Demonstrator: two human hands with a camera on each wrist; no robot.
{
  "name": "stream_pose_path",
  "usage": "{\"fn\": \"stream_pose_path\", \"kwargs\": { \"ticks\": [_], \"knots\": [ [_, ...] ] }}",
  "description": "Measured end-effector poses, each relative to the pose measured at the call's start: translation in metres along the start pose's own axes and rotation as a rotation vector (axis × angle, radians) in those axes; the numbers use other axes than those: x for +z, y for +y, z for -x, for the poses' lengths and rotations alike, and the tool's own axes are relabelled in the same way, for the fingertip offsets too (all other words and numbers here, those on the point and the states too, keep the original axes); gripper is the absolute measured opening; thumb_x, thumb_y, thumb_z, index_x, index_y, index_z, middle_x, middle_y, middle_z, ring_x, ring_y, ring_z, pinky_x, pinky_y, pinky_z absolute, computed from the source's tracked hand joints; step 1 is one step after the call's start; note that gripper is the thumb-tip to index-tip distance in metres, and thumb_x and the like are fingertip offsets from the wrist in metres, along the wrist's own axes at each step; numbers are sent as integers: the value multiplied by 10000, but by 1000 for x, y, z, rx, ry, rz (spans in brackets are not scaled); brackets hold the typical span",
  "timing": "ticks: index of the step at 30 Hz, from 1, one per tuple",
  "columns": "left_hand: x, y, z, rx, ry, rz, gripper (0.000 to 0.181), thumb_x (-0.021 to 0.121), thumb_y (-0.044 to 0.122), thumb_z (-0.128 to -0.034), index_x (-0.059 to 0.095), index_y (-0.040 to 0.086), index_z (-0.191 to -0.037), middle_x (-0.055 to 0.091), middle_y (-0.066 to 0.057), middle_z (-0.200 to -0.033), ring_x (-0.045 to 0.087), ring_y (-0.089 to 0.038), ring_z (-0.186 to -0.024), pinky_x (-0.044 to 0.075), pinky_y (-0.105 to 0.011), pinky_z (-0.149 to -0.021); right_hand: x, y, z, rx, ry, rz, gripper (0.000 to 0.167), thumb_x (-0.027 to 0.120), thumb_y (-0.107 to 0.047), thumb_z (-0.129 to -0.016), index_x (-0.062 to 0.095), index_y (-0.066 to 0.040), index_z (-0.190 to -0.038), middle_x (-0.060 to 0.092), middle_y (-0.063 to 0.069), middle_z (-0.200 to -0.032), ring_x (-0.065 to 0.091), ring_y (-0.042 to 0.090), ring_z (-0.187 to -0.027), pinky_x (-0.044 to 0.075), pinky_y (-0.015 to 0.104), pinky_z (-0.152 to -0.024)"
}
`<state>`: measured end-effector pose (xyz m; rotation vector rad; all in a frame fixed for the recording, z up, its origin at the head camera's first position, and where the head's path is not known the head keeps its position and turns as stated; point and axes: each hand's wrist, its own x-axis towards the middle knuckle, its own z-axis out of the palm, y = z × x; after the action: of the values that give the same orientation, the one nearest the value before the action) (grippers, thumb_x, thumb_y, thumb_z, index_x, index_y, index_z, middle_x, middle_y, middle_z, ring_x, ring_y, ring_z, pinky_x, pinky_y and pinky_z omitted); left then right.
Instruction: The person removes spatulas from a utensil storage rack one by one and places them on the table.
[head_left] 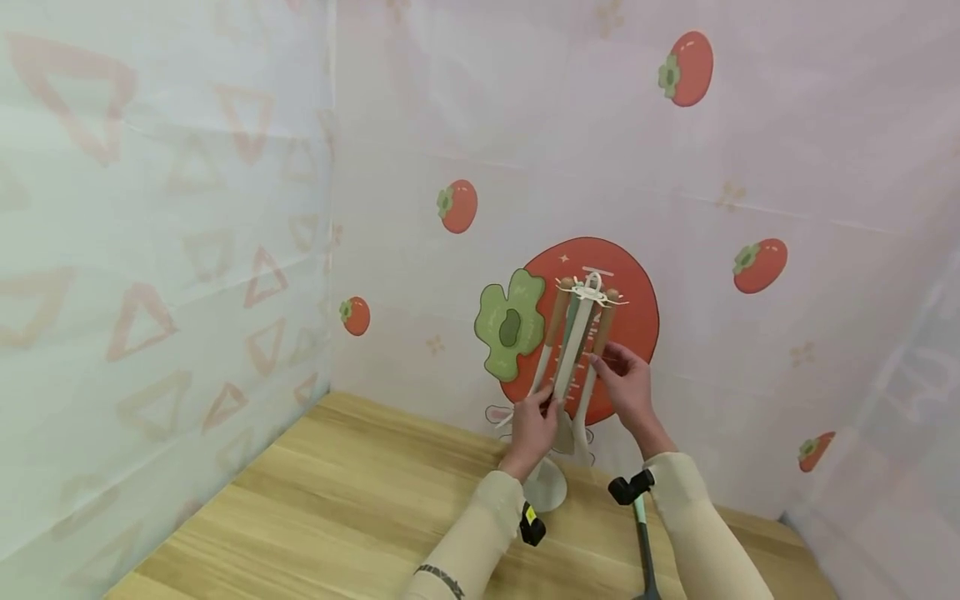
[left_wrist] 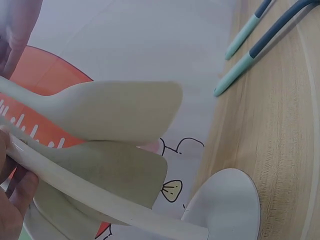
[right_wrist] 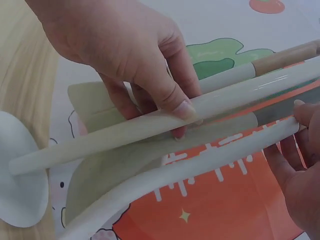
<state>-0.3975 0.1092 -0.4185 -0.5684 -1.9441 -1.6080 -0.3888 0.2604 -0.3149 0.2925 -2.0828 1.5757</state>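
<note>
Pole point(right_wrist: 125, 131), utensil point(right_wrist: 200, 164) in curled hands point(head_left: 534, 429)

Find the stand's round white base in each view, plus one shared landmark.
Head: base in the lower part, slightly right of centre, below the left hand.
Left wrist: base at lower right of centre, cut by the bottom edge.
Right wrist: base at lower left, cut by the left edge.
Landmark: the big red wall print, partly visible in both wrist views.
</note>
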Motion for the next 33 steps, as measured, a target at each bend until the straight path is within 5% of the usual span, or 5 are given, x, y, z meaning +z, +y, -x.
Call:
{"fn": "stream_pose_path", "kwargs": {
  "ticks": [8, 20, 27, 33],
  "knots": [
    [1, 2, -1, -46, -9, 13, 370, 601, 52, -1018, 603, -4, -1384, 714, -197, -1209, 728, -260, -1030, 588, -242, -787, -1, 0, 6, 4, 18, -33, 407, 744, -177, -945, 644, 52, -1266, 677, -38, -1010, 652, 49, -860, 590, 228, -770],
    [1, -1, -1, -32, 25, 6, 378, 649, 81, -996, 620, -28, -1357, 731, -187, -1170, 735, -263, -1003, 595, -273, -796, 0, -12, 20, -47, 67, -25, 363, 797, -59, -877, 664, 76, -1187, 696, 105, -1045, 648, 36, -838, 540, 155, -731],
    [0, 1, 0, -50, 5, 21, 398, 638, 97, -1004, 600, -3, -1387, 733, -177, -1169, 731, -255, -1021, 593, -281, -827, 2, -40, 37, -136, 79, 55, 311, 762, -3, -890, 638, 121, -1147, 674, 223, -1055, 634, 78, -836, 531, 139, -729],
    [0, 0, 0, -67, 5, 42, 384, 637, 89, -1006, 609, -20, -1374, 734, -179, -1165, 728, -259, -1030, 593, -279, -826, 2, -43, 40, -218, 114, 80, 292, 757, 29, -881, 646, 140, -1127, 672, 293, -1033, 634, 116, -815, 527, 148, -727]
  ]
}}
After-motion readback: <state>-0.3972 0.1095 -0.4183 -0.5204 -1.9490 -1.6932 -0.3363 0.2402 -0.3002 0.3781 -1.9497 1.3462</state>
